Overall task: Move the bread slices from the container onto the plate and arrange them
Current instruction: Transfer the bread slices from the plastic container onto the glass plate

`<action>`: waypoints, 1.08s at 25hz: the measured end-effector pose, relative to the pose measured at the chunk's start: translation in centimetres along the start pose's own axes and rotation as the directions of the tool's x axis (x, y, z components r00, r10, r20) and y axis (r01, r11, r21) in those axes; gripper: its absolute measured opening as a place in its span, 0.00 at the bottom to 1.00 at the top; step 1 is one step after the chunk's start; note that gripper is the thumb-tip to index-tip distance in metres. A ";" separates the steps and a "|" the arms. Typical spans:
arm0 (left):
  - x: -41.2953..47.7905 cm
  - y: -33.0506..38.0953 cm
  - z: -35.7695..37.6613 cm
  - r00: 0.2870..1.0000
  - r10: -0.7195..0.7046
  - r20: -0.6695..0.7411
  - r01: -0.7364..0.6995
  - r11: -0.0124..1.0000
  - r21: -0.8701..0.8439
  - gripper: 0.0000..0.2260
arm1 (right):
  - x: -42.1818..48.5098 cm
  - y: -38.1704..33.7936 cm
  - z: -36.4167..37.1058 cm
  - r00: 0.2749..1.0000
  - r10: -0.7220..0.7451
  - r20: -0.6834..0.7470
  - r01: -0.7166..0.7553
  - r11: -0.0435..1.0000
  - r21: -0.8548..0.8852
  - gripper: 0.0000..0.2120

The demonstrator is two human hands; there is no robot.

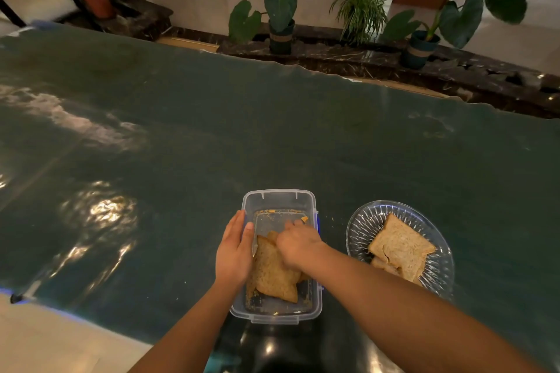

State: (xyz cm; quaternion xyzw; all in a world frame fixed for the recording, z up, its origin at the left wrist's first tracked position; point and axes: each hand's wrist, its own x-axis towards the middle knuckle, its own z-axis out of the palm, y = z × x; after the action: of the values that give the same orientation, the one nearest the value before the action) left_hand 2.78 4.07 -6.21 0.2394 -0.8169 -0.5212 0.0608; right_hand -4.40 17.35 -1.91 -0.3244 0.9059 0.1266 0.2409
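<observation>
A clear plastic container (pixel 280 200) stands near the table's front edge with brown bread slices (pixel 272 272) and crumbs inside. My left hand (pixel 233 251) grips its left wall. My right hand (pixel 298 247) reaches into the container, fingers resting on the top slice; whether it grips the slice is unclear. To the right sits a clear glass plate (pixel 366 221) holding two overlapping bread slices (pixel 400 248).
The table is covered with a dark green glossy sheet (pixel 272 130); its far edge runs diagonally. Beyond it are potted plants (pixel 281 9) on a dark stone ledge. A pale floor shows at the lower left.
</observation>
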 end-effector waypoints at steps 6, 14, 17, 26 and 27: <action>-0.1 0.2 0.0 1.000 -0.011 0.005 0.011 1.000 -0.005 0.22 | 0.3 0.4 -0.4 0.994 -0.090 0.060 0.090 0.996 0.002 0.27; -0.2 0.6 0.0 1.000 -0.002 0.023 0.002 1.000 -0.008 0.22 | -0.3 0.5 0.1 0.994 -0.104 0.013 0.105 0.994 -0.031 0.27; -0.4 0.8 0.1 0.999 -0.011 0.041 0.011 1.000 -0.004 0.23 | -0.4 0.6 0.0 0.990 -0.118 0.071 0.117 0.993 0.025 0.18; -0.3 0.7 -0.4 0.996 -0.075 0.054 0.083 0.983 -0.163 0.19 | -2.9 3.6 -3.8 0.991 0.087 -0.105 -0.021 0.858 0.513 0.14; -0.3 0.8 -0.4 0.995 -0.077 0.058 0.085 0.983 -0.164 0.19 | -3.6 4.7 -4.4 0.982 0.143 -0.120 -0.048 0.816 0.577 0.14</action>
State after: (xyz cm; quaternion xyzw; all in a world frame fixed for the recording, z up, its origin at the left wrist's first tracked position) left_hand 2.95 4.18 -5.34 0.2532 -0.7614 -0.5955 0.0384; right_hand -6.59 21.16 4.05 -0.2004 0.9335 -0.1646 0.2478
